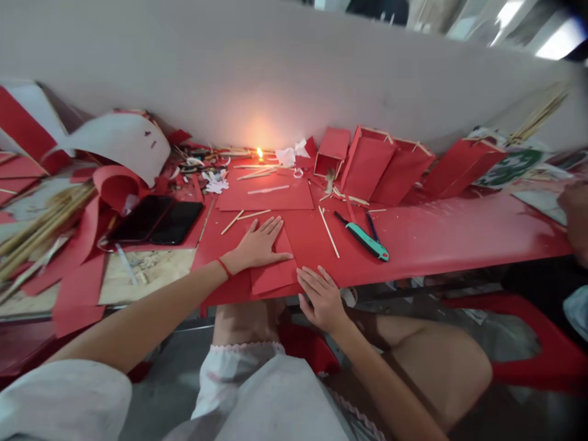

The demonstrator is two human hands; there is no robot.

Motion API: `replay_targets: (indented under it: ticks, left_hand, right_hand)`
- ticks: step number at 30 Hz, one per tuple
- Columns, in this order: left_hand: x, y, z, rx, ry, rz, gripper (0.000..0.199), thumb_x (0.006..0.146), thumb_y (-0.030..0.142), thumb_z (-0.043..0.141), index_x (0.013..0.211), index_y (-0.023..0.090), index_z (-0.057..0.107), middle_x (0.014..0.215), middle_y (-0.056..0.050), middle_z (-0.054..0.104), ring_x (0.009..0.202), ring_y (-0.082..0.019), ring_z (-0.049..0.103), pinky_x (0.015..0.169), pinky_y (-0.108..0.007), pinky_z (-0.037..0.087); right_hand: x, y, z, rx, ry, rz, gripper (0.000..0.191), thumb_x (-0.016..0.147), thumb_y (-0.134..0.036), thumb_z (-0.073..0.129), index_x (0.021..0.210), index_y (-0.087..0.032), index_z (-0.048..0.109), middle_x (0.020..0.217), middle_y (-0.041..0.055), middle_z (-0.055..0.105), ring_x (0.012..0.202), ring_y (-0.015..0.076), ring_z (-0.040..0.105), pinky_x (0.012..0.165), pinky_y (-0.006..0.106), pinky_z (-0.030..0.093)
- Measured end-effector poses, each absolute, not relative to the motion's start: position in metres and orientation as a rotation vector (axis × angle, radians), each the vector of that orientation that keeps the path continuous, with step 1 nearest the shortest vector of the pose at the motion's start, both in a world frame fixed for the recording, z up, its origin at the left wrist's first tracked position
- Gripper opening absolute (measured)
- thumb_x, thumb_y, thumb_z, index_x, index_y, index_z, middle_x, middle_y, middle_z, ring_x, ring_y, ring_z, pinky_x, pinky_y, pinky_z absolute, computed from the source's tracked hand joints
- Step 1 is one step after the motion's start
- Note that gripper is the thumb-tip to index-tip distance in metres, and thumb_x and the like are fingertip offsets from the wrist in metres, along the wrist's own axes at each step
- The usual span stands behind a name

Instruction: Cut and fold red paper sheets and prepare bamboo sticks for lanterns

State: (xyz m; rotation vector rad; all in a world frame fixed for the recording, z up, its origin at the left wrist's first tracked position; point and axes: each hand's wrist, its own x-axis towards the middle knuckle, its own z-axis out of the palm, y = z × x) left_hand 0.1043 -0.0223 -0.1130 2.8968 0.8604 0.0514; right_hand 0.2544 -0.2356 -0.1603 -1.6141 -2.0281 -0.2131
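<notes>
Flat on the red tabletop lies a piece of red paper [274, 277] near the front edge. My left hand [261, 245] rests on its upper part, palm down with the fingers spread. Beside the paper's right edge is my right hand [321, 297], fingers extended and nothing visible in it; its fingertips are close to or touching the paper. Thin wooden sticks [329, 231] lie to either side. Further right is a teal cutter [367, 241] with a dark pen [372, 226] next to it.
A lit candle [260, 157] burns at the back, behind a red sheet [298, 197]. Red paper boxes [367, 164] stand at the back right. Two dark phones [177, 222] and bamboo sticks [50, 223] lie left. Another person's hand [574, 211] is at the far right.
</notes>
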Motion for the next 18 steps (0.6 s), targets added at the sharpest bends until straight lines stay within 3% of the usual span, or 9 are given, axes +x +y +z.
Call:
replay_targets:
  ticks: [5, 11, 13, 16, 18]
  left_hand:
    - [0.102, -0.021, -0.119, 2.929, 0.891, 0.105, 0.105, 0.086, 0.083, 0.041, 0.161, 0.012, 0.024, 0.166, -0.02, 0.028, 0.156, -0.034, 0.024, 0.127, -0.056, 0.014]
    - [0.096, -0.013, -0.124, 2.955, 0.878, 0.277, 0.078, 0.1, 0.063, 0.036, 0.16, 0.014, 0.029, 0.166, -0.018, 0.031, 0.156, -0.031, 0.026, 0.126, -0.052, 0.023]
    - [0.094, -0.01, -0.124, 2.949, 0.891, 0.378, 0.064, 0.104, 0.052, 0.038, 0.157, 0.018, 0.035, 0.165, -0.018, 0.034, 0.152, -0.031, 0.034, 0.122, -0.055, 0.031]
    - [0.093, -0.004, -0.129, 2.947, 0.856, 0.492, 0.057, 0.099, 0.047, 0.055, 0.15, 0.021, 0.046, 0.159, -0.015, 0.043, 0.143, -0.033, 0.046, 0.117, -0.062, 0.037]
    - [0.093, -0.002, -0.134, 2.945, 0.814, 0.527, 0.057, 0.101, 0.046, 0.052, 0.151, 0.02, 0.045, 0.16, -0.015, 0.043, 0.145, -0.032, 0.044, 0.118, -0.061, 0.036]
  right_hand:
    - [0.228, -0.205, -0.136, -1.906, -1.831, -0.167, 0.025, 0.096, -0.029, 0.055, 0.106, -0.017, 0.073, 0.112, 0.0112, 0.077, 0.113, 0.0234, 0.068, 0.108, 0.043, 0.047]
    - [0.192, -0.175, -0.09, -2.206, -1.666, -0.104, 0.033, 0.083, -0.024, 0.071, 0.113, -0.01, 0.069, 0.105, 0.018, 0.074, 0.105, 0.03, 0.07, 0.086, 0.039, 0.058]
    - [0.185, -0.167, -0.081, -2.271, -1.636, -0.081, 0.041, 0.079, -0.019, 0.074, 0.118, -0.008, 0.066, 0.104, 0.0197, 0.074, 0.103, 0.0302, 0.072, 0.081, 0.037, 0.059]
    - [0.178, -0.153, -0.07, -2.339, -1.614, -0.042, 0.029, 0.087, -0.011, 0.064, 0.116, -0.008, 0.065, 0.1, 0.0204, 0.075, 0.097, 0.028, 0.075, 0.077, 0.034, 0.058]
    - [0.178, -0.143, -0.064, -2.371, -1.609, -0.01, 0.023, 0.096, -0.009, 0.051, 0.114, -0.008, 0.065, 0.098, 0.0209, 0.076, 0.097, 0.0258, 0.076, 0.079, 0.033, 0.058]
